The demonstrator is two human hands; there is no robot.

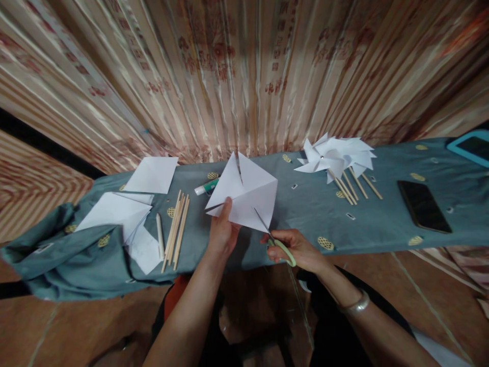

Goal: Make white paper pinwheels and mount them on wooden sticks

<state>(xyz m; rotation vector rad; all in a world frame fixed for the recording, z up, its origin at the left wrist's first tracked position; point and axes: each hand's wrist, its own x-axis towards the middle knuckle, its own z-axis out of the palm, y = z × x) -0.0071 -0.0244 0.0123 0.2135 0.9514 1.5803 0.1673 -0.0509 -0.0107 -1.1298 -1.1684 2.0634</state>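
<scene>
A white square sheet of paper (254,186) is pinched in my left hand (224,229), thumb on top near its left edge. Slits run inward from its top and left corners, and a diagonal crease crosses it. My right hand (292,248) grips a pair of scissors (284,250) with light green handles. Their blades lie at the sheet's lower right corner, pointing towards its middle. Just behind the sheet, a green and white tube (206,187) is partly covered by it.
Wooden sticks (176,229) and a white pen-like stick (159,234) lie left, beside paper sheets (153,174). Finished paper pinwheels (336,155) on sticks rest at the right, with a black phone (424,206) and a blue-framed device (471,147) beyond. A patterned curtain (244,76) hangs behind the cloth-covered table (305,219).
</scene>
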